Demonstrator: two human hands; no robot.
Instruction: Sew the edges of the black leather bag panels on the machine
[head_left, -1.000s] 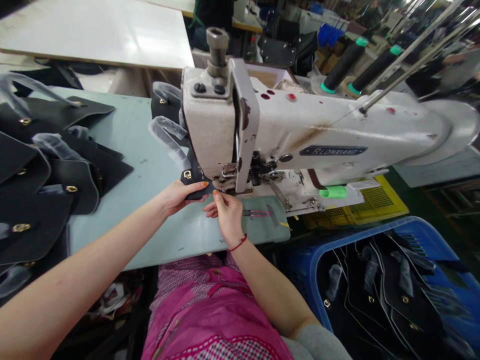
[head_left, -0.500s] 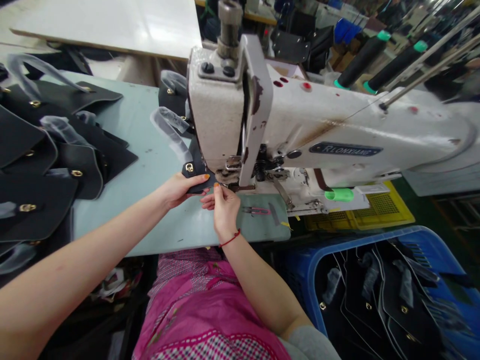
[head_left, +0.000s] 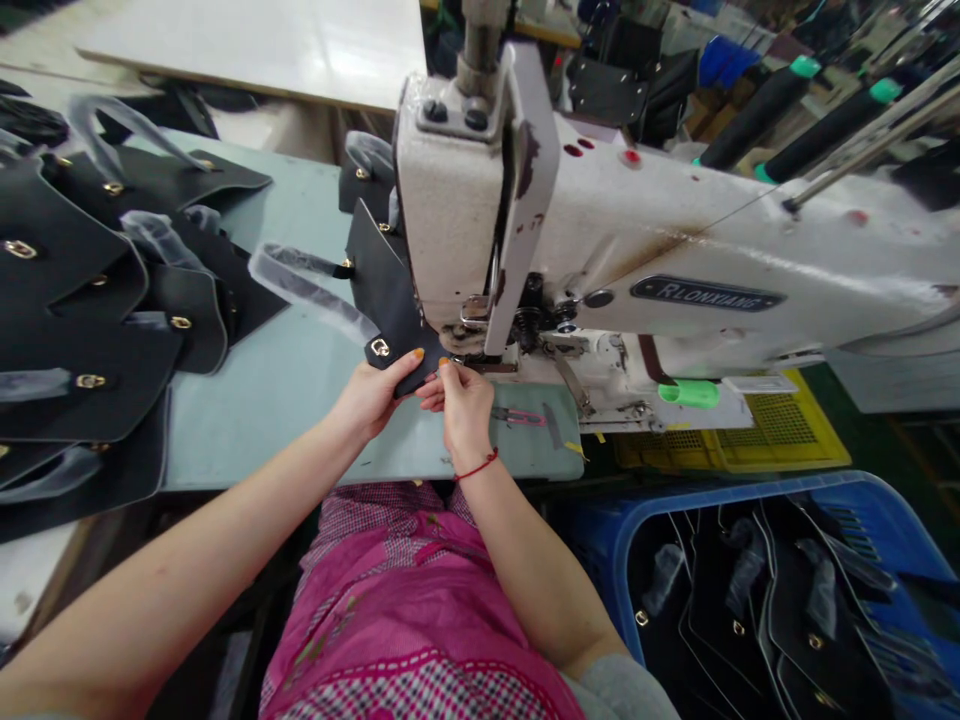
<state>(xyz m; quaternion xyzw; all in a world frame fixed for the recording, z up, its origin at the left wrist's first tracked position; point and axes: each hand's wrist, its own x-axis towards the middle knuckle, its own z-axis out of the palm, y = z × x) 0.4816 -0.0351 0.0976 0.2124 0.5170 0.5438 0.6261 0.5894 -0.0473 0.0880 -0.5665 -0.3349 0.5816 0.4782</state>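
Note:
A black leather bag panel [head_left: 382,290] lies partly under the head of a white sewing machine [head_left: 450,220]. Its looped handle [head_left: 300,285] is wrapped in clear plastic and fixed with gold-coloured hardware. My left hand [head_left: 375,395] grips the panel's near corner, thumb on top and fingers beneath. Close to the presser foot, my right hand [head_left: 466,405] pinches the panel's edge between thumb and fingers. The stitching point is mostly hidden behind the machine head and my fingertips. Pink-handled thread snips [head_left: 521,416] lie on the table just right of my right hand.
Several similar black panels [head_left: 90,340] are piled on the table's left. A blue basket [head_left: 626,540] at the lower right holds more. Behind it sits a yellow crate [head_left: 802,420]. Black thread cones [head_left: 765,115] stand behind the machine; a white table [head_left: 262,50] is at the back.
The bag panel has swung round, so more of it and its handle show left of the machine head. Both hands stay on it, and the view has shifted slightly.

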